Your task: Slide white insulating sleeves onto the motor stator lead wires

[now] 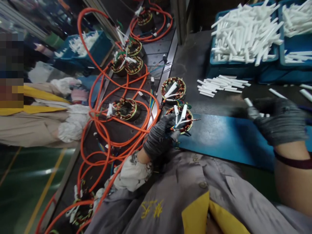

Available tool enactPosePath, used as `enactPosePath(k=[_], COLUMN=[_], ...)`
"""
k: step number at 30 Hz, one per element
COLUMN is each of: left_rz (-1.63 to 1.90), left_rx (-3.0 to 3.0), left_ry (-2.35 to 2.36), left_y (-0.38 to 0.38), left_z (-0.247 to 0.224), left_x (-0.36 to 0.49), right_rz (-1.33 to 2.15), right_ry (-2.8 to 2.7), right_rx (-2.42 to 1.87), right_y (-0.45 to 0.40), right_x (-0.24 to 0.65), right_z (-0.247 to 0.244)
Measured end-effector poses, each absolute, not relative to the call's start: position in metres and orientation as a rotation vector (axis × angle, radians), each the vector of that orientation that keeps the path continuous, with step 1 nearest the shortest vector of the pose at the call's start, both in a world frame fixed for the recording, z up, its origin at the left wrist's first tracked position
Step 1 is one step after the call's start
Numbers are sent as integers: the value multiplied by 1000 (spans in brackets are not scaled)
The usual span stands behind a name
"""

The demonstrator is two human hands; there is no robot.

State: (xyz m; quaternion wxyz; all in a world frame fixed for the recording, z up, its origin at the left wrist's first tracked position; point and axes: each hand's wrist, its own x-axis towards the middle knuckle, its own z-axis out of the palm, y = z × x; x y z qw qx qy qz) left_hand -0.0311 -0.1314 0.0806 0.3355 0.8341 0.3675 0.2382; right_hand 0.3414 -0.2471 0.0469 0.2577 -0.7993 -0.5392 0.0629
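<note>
Wound stator (pixel 181 118) sits at the left edge of the blue mat (pixel 226 138). My left hand (pixel 159 136) has its fingers curled around the stator's near rim. My right hand (pixel 278 122) has its fingers pinched on a white sleeve tube (pixel 249 102), right of the stator. Mat between is open. Loose tubes (pixel 220 85) lie far on the dark table (pixel 195 61); orange cables (pixel 117 130) crowd the left.

Both hands wear matt grey knit gloves; the stator (pixel 181 118) shows glossy copper windings, smooth white plastic sleeves (pixel 220 85), and a matt blue mat (pixel 226 139).
</note>
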Motion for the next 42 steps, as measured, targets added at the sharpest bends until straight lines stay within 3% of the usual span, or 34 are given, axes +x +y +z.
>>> enactPosePath(k=[6,20,24,29,33,35,37,42], left_rz=[621,689,685,675,694,665,611,608], left_rx=[2158,2292,2225,2207,2304,2318,2304,2364], left_ry=[961,851,892,949,815,701,631,490], left_y=[-134,-135,-138,-138,-130,-126,-124,-124], left_z=[78,78,80,77,72,67,59,46], left_x=[-29,-37,-43,-43,-47,-50,-51,-46], right_rz=[297,415,402,361,259,225,377,1516], right_ry=[-1509,-1923,-1912,-1900,-2248,-2360,-2296,-1637], right_rx=[-1897,-1495,-1599,-1556,-1347,-1456,-1624,-1535], right_y=[-235,-202,-202,-203,-196,-192,-191,-204], right_x=[250,248,255,252,240,233,227,215], right_z=[63,100,108,104,94,88,82,70])
